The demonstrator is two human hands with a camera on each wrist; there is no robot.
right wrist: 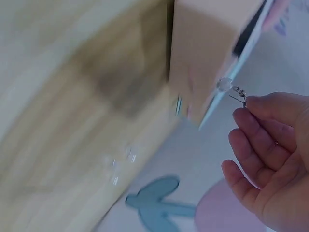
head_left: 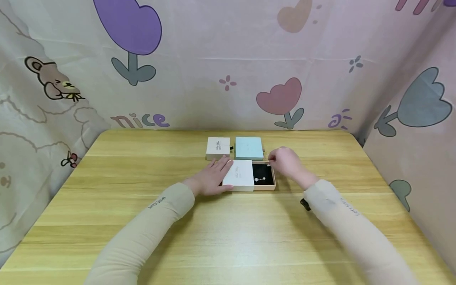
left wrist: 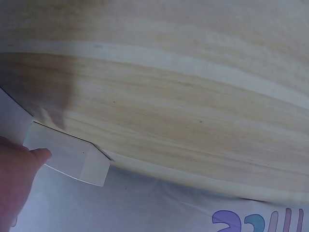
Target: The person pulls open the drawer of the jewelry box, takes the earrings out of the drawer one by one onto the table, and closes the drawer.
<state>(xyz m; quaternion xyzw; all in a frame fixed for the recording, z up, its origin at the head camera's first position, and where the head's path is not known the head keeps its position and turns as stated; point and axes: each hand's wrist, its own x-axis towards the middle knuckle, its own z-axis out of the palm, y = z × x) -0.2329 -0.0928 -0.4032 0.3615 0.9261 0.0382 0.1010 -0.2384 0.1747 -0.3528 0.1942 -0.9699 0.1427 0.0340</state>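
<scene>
A white drawer-style jewelry box [head_left: 240, 174] lies partly pulled open, its inner tray [head_left: 265, 187] sticking out to the right with a black pad inside. One dangling earring [head_left: 261, 179] rests on that pad. Spread flat, my left hand [head_left: 212, 179] presses the box's left side with straight fingers. Over the tray's far right corner, my right hand [head_left: 286, 162] pinches a second earring [right wrist: 224, 84] between thumb and forefinger. This earring has a clear bead, a short chain and a thin post; its bead hangs right beside the tray's edge in the right wrist view.
Behind the white box stand a smaller cream box [head_left: 218, 147] with a black tab and a light blue box [head_left: 249, 147]. Several small clear pieces [right wrist: 115, 169] lie on the wooden table [head_left: 228, 237]. A patterned cloth [head_left: 199, 79] hangs along the table's back edge.
</scene>
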